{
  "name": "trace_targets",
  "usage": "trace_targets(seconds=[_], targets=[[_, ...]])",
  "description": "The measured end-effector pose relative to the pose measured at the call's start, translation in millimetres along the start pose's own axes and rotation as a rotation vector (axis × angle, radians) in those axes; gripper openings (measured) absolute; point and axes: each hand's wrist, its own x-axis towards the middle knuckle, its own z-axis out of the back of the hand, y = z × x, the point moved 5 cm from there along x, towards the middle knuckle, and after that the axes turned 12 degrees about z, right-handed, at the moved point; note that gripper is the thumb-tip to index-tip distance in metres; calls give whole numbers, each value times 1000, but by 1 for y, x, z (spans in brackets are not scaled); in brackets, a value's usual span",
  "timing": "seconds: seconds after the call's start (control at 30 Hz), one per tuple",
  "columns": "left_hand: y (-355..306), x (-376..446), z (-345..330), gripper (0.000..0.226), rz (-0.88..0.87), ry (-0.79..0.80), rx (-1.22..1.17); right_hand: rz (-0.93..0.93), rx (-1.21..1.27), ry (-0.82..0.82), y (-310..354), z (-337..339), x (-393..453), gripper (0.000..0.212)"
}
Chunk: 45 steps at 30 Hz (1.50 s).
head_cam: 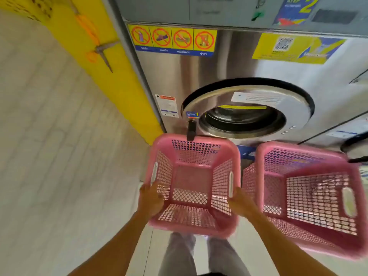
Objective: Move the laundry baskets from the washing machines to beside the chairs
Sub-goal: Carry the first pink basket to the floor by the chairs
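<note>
The washing machine (249, 80), brushed steel with a round glass door, fills twelve to two o'clock. No chairs are in view, so I judge the task barely begun: both baskets remain at the machines. The second pink basket (310, 196) sits at three o'clock, tilted, untouched. The pink basket (192, 184) I am taking stands at six o'clock, directly before the door: rigid moulded plastic, square, lattice walls, smooth rolled rim, empty. My left hand (151, 198) closes on its left rim; my right hand (242, 202) closes on its right rim. Carrying remains.
</note>
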Motion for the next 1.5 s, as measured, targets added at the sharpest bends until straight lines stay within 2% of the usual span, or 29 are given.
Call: trace_targets(seconds=[0.07, 0.13, 0.23, 0.3, 0.4, 0.53, 0.8, 0.97, 1.1, 1.23, 1.37, 1.5], targets=[[6, 28, -1, 55, 14, -51, 16, 31, 81, -28, 3, 2, 10, 85], [13, 50, -5, 65, 148, -18, 43, 75, 116, -38, 6, 3, 17, 100], [19, 74, -22, 89, 288, 17, 13, 114, 171, -102, 5, 3, 23, 100], [29, 87, -37, 94, 325, 22, -43, 86, 186, -111, 8, 5, 25, 99], [42, 94, -41, 87, 219, -93, -16, 71, 229, -149, 6, 14, 31, 99], [44, 81, -29, 74, 15, -59, -52, 64, 166, -68, 1, 24, 17, 108], [88, 7, -19, 84, -40, -57, 19, 195, 6, -34, 8, 30, 0, 106], [117, -52, -24, 90, 276, -99, -52, 328, -105, 14, 32, 48, 9, 95], [139, -115, -47, 100, 383, -93, -126, 435, -211, 116, 66, 48, 15, 92], [166, -184, -77, 107, 536, -174, -258, 535, -250, 223, 93, 19, 11, 97], [182, -253, -94, 110, 643, -262, -374, 666, -376, 301, 129, -13, -13, 82], [190, -333, -122, 109, 795, -380, -463, 809, -523, 377, 153, -51, -50, 82]])
